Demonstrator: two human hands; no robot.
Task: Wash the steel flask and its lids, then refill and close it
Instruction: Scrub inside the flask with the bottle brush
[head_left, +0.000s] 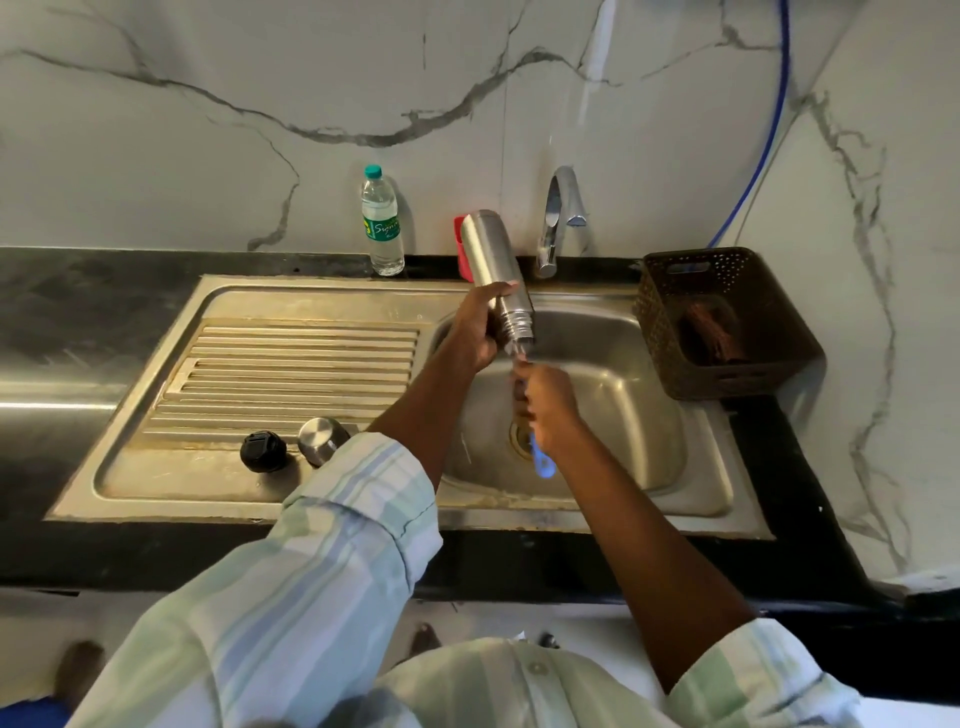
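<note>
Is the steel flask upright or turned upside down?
Upside down: the silver steel flask points its mouth down over the sink basin, held by the left hand.

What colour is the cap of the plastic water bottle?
Teal green; the head view shows the cap on the plastic water bottle.

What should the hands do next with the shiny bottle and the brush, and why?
Probably push the brush back up into the flask and twist. The left hand holds the flask mouth-down over the sink, and the right hand grips the brush handle just below the mouth. Both lids wait on the drainboard, so the inside seems unfinished.
</note>
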